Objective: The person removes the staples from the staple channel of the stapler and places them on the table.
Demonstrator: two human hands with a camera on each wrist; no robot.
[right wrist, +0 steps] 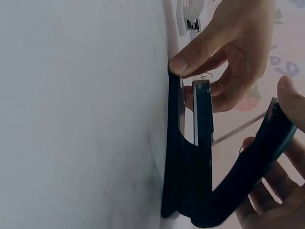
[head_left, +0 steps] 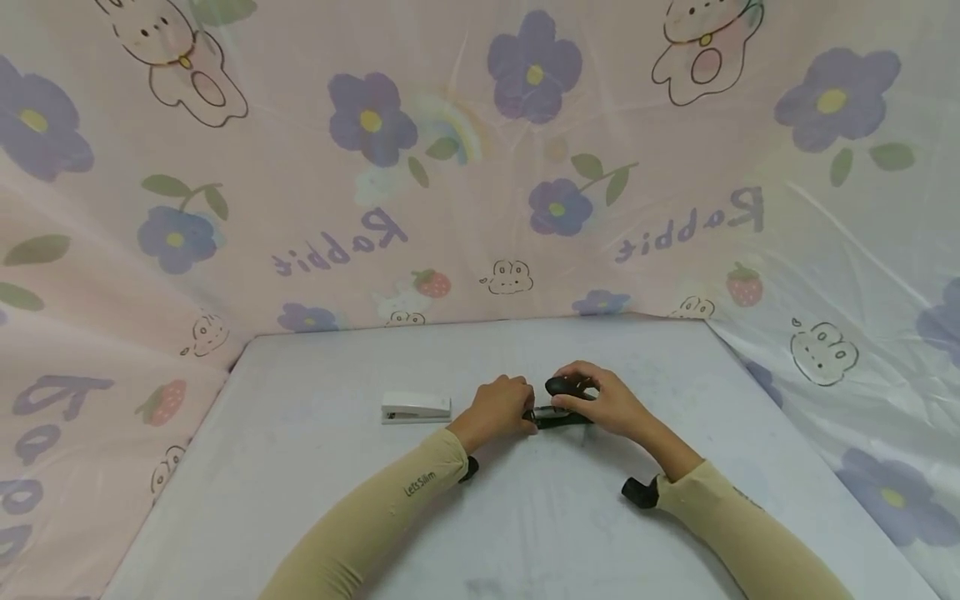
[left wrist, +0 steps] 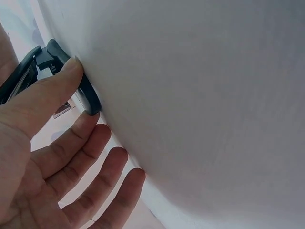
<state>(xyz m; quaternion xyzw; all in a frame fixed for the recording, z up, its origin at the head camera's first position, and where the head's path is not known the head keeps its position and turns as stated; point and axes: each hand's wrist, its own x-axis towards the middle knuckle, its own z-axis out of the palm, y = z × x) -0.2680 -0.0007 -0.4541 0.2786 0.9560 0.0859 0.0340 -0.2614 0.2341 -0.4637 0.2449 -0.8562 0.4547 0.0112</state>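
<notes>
A black stapler (head_left: 562, 422) is on the table with its top cover (right wrist: 252, 160) swung up from the metal staple channel (right wrist: 203, 114). My left hand (head_left: 498, 406) pinches the front end of the stapler's base (left wrist: 89, 93) between thumb and index finger, its other fingers stretched out. At the other side, my right hand (head_left: 609, 406) grips the raised cover, thumb near its tip and fingers beneath. A thin metal rod (right wrist: 238, 128) runs between the cover and the channel.
To the left of my left hand stands a white stapler (head_left: 416, 408) on the white table (head_left: 315, 483). Behind and along both sides hangs a cloth (head_left: 465, 192) printed with flowers and rabbits. A black wrist mount (head_left: 640, 492) juts from my right sleeve.
</notes>
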